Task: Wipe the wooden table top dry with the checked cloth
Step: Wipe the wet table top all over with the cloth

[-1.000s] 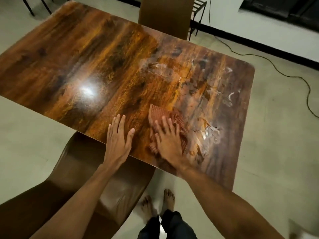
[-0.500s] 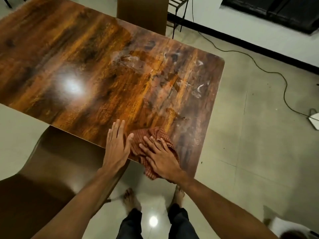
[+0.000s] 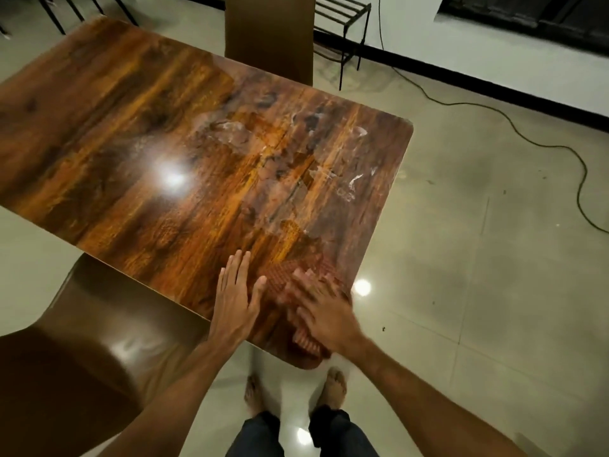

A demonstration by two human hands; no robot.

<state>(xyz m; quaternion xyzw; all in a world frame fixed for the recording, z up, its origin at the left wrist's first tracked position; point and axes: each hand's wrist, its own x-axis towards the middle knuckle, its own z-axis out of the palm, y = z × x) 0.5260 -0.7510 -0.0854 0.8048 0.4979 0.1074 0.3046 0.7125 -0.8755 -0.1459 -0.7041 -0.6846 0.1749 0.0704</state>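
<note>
Under the splayed fingers [image 3: 306, 283] of your right hand [image 3: 324, 311] lies the checked cloth [image 3: 280, 280], bunched on the near right corner of the desk [image 3: 131, 143]. Those fingers are straight and spread, pressing down on the cloth rather than curling round it. The hand is blurred, so you cannot make out each fingertip.

Part of the cloth shows ahead of the fingertips and to their left. Another fold sticks out behind the heel of the hand and hangs over the desk's near edge.

Just left of the cloth, your left hand [image 3: 234, 298] lies flat on the wood and holds nothing. Its fingers are straight and close together, with the thumb reaching toward the cloth's edge. Whether the thumb touches the cloth cannot be told.

Beyond both sets of fingertips, wet smears [image 3: 296, 179] spread over the right half of the desk, up toward its far right corner. Ahead and to the left of your left fingers, a bright glare [image 3: 173, 178] sits on the glossy wood.

Left of your left wrist, a brown chair [image 3: 99, 341] stands against the desk's near edge. Behind your hands, your bare feet [image 3: 334, 387] stand on the pale floor [image 3: 494, 291]. Well beyond the fingertips, past the desk's far edge, are a second chair [image 3: 268, 31] and a dark metal rack [image 3: 342, 14]. To the right, a cable [image 3: 527, 133] snakes across the floor.
</note>
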